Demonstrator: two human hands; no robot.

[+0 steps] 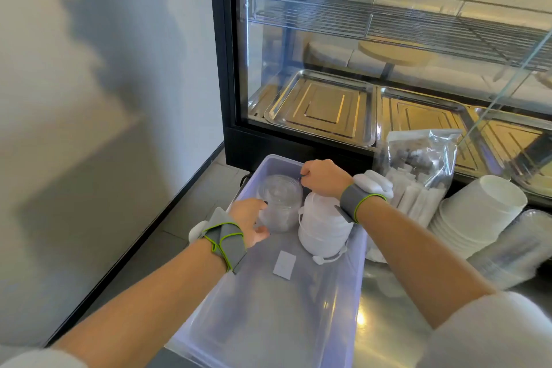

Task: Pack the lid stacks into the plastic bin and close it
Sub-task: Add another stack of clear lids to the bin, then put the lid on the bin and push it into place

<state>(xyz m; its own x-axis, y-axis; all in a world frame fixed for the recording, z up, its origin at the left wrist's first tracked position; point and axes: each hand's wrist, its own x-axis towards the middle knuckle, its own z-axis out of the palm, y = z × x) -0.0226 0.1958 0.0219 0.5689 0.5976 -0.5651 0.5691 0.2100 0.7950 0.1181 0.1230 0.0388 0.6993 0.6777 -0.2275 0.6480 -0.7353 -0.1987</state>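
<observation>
Near end of the bin (209, 323) is bare apart from a small white tag (284, 264) on its floor; no bin cover in view. Bin's long axis runs near-to-far on the steel worktop (385, 317).

Mid-bin: left hand (249, 225) at the near-left side of the clear lid stack (279, 203), fingers curled round it, touching. White lid stack (324, 230) lies just right of the clear one, long axis roughly along the bin.

Further: right hand (324, 178) over the white stack's far end, fingers pressed together in a fist, pinching something thin, probably the wrap's neck; can't tell exactly.

Both stacks sit in the far half of the bin, each hand on its own stack. My read: near half is free, so any next stack goes nearward.

Right of bin: cups (478, 218), bagged sachets (418, 170). Far: display case (388, 54).
</observation>
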